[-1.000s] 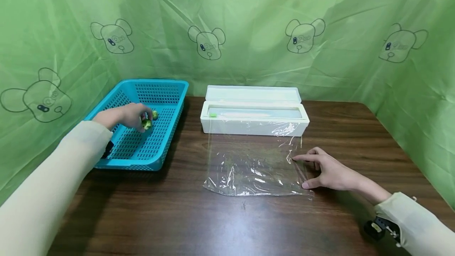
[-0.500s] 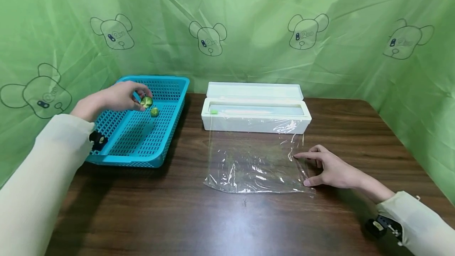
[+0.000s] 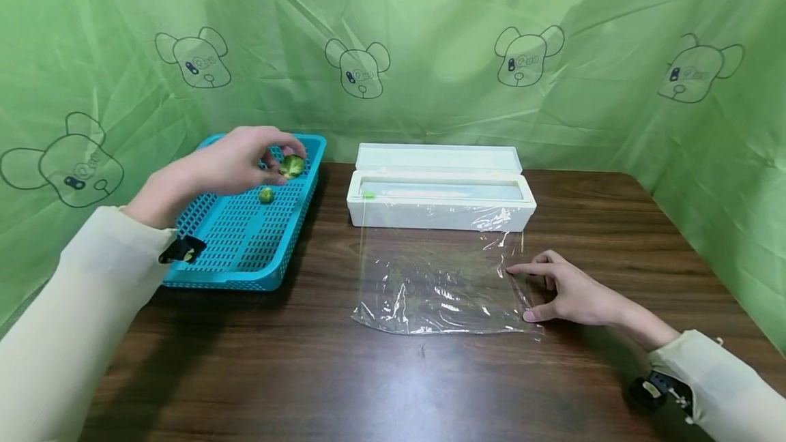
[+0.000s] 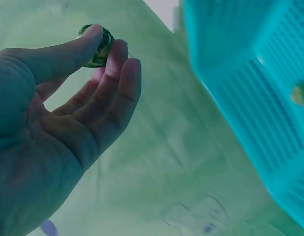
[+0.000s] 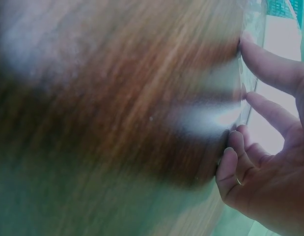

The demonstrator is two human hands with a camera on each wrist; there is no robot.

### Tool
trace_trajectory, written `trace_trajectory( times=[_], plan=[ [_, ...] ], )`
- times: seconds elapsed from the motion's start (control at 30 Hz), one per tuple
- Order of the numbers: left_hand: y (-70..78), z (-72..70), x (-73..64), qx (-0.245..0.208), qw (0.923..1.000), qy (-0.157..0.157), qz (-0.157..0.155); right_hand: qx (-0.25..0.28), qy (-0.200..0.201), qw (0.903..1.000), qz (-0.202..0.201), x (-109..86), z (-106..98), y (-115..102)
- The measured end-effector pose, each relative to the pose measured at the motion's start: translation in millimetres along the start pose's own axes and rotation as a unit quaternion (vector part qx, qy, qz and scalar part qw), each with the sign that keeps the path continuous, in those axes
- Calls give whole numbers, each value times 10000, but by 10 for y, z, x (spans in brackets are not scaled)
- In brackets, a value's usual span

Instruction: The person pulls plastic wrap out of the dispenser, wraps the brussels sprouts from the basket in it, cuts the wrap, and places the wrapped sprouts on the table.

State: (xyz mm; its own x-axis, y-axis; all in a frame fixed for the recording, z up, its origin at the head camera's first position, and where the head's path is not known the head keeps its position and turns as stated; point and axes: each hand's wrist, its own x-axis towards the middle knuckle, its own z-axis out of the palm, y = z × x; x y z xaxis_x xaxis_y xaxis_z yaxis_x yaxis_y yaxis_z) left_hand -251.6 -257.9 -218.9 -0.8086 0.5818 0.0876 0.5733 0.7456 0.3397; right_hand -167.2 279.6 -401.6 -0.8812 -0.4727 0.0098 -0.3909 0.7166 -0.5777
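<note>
My left hand [image 3: 233, 161] pinches a green Brussels sprout [image 3: 292, 166] between thumb and fingers above the right side of a blue plastic basket [image 3: 260, 251]. In the left wrist view the held sprout [image 4: 104, 55] sits at the fingertips. Another, smaller-looking sprout [image 3: 266, 195] lies on the basket floor. A sheet of clear cling film [image 3: 424, 292] runs over the front of a white dispenser box [image 3: 442, 217] onto the table. At its right edge, my right hand [image 3: 574, 294] rests with index finger and thumb spread apart, touching the film.
The dispenser's lid [image 3: 436, 157] stands raised at the back, and a small green piece [image 3: 368, 194] sits at the box's left end. A dark wooden table [image 3: 295, 367] carries everything. Green cloth [image 3: 430, 12] with bear-head drawings hangs behind and at the sides.
My left hand has lifted the sprout up from the basket floor and carried it rightward to near the basket's right rim. The right hand and the film keep their place.
</note>
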Motion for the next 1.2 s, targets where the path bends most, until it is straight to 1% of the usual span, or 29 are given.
trace_trajectory(
  times=[0.1, 0.23, 0.37, 0.47, 0.57, 0.67, 0.87, 1.03, 1.2],
  plan=[
    [184, 86, 54, 75, 9992, 0, 401, 15, -6, 10000, 23, 2, 4, -5],
    [419, 225, 123, 157, 9961, -63, 870, 34, 7, 10000, 34, 0, 14, -12],
    [636, 367, 159, 56, 9927, -249, 1176, 40, 11, 10000, 30, 0, 19, -20],
    [760, 473, 186, -74, 9894, -383, 1396, 32, 22, 10000, 20, 1, 17, -23],
    [838, 582, 223, -146, 9848, -463, 1666, 22, 27, 10000, 21, 1, 16, -20],
    [911, 683, 246, -195, 9806, -566, 1866, 44, 20, 10000, 58, 0, 15, -18],
    [1035, 883, 303, -293, 9736, -807, 2116, 140, -13, 9999, 85, 5, 12, -30],
    [1132, 1070, 361, -459, 9713, -1093, 2061, 102, 15, 9999, 103, -5, 5, -33],
    [1235, 1294, 428, -331, 9683, -1332, 2087, 104, 20, 9999, 112, 3, 6, -40]
  ],
)
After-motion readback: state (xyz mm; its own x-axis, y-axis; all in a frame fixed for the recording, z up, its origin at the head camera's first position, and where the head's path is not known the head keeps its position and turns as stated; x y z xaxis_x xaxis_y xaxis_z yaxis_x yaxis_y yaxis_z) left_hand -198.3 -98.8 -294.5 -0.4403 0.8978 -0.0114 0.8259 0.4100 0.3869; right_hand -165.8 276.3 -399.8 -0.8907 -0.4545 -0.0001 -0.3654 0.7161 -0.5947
